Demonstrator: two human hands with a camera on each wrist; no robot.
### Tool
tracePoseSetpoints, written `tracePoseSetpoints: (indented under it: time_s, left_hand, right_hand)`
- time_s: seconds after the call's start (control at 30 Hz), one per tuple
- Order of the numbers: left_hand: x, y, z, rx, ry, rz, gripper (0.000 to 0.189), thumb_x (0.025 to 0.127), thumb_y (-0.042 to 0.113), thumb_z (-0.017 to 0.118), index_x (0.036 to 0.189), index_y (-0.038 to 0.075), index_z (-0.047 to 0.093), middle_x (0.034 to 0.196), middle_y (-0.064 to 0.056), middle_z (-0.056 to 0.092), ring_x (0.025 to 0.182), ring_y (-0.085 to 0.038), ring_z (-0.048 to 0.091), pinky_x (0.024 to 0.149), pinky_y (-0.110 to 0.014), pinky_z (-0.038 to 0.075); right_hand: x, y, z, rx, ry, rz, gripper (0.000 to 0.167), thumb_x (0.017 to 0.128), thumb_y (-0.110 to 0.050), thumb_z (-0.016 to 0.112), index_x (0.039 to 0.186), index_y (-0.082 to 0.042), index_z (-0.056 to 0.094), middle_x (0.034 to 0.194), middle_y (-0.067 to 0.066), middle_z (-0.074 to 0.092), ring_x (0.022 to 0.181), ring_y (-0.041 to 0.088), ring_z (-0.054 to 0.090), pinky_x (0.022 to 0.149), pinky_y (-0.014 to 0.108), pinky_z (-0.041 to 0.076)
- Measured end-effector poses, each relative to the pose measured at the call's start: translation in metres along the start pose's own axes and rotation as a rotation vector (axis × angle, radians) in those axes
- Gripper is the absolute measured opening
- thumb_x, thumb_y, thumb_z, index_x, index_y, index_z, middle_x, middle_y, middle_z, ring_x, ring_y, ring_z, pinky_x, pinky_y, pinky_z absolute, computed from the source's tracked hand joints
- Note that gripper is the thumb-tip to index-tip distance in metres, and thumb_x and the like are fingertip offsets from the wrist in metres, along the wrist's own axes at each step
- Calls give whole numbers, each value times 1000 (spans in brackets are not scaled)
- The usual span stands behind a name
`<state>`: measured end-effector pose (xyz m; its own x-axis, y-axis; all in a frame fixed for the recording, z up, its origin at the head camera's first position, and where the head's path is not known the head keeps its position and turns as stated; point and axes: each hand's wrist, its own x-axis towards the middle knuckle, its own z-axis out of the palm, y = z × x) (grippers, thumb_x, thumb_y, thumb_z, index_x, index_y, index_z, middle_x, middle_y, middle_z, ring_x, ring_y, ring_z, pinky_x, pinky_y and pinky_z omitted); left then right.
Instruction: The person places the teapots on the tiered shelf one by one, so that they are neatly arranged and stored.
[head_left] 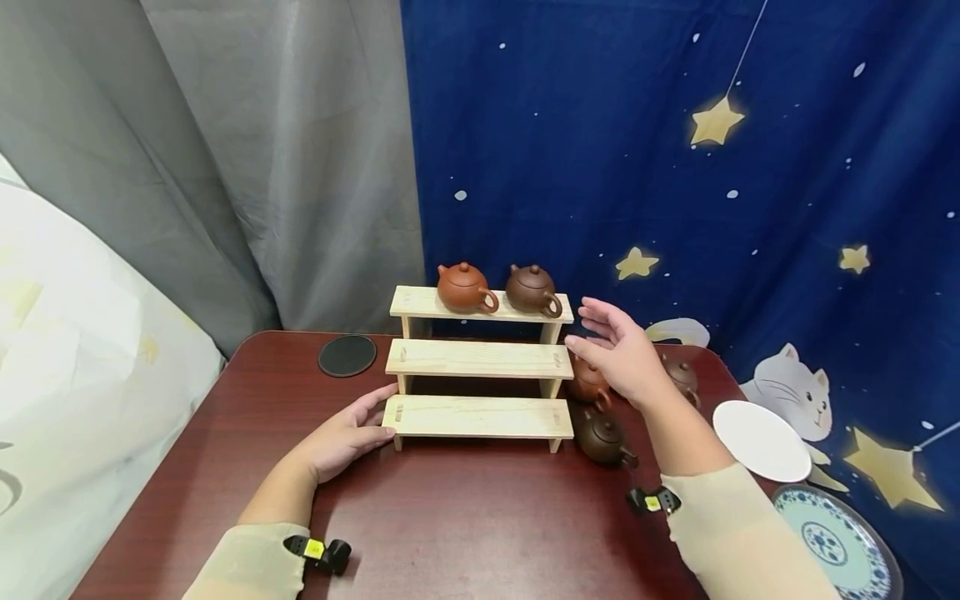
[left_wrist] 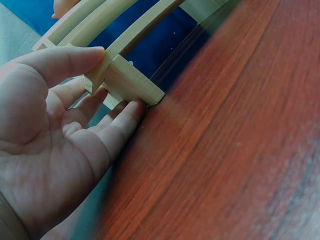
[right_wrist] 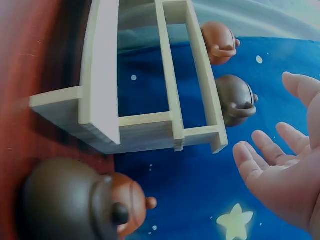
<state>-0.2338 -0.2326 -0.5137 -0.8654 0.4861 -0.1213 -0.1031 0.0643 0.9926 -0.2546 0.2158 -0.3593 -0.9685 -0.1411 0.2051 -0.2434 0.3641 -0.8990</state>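
A three-step wooden stand stands on the table. My left hand holds the left end of its lowest step, thumb at the step's edge and fingers against the leg. On the top step sit an orange-brown teapot and a dark brown teapot. My right hand hovers beside the stand's right end, fingers loosely spread and holding nothing. Below it, on the table, are a reddish teapot partly behind the hand and a dark teapot. Another brown teapot shows behind the right forearm.
A round black coaster lies at the table's back left. On the right are a white oval plate and a blue-patterned plate. Grey and blue curtains hang behind the table.
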Motion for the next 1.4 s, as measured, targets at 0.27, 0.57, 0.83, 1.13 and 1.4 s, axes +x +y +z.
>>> tracePoseSetpoints:
  time_s: [0.27,0.57,0.83,1.13,1.4]
  left_hand:
    - [-3,2,2,-9,7,0,88,103,13,70,173,17,16,174,-21,31,141,-8,54,106,-21,53]
    - [-1,1,2,-10,1,1,87,104,13,69,173,18,16,173,-22,31,141,-8,55,107,-22,53]
    - [-1,1,0,-10,-6,5,86,104,13,69,172,19,18,173,-22,32,140,-9,56,106,-22,53]
    - [1,0,0,-11,-5,0,85,104,12,69,172,21,19,173,-20,32,143,-11,53,107,-23,53]
    - [0,1,0,-22,-10,7,85,104,10,68,172,18,18,174,-20,30,142,-8,53,107,-23,53]
  right_hand:
    - [-42,29,2,-35,-7,0,67,100,-23,79,158,-10,49,155,16,59,135,29,64,106,19,52]
    - [-64,53,1,-15,7,5,65,98,-19,80,155,-7,52,149,20,63,124,-2,64,104,14,51]
    - [-77,84,-13,1,5,3,59,98,-12,79,149,4,54,142,36,62,114,-3,69,98,13,54]
    - [-87,108,-29,-103,-71,111,62,96,-22,82,148,0,57,147,26,63,133,39,65,98,14,52]
    - [-87,128,-27,-61,-163,189,66,92,-19,86,149,-1,56,151,24,59,136,39,60,91,19,55]
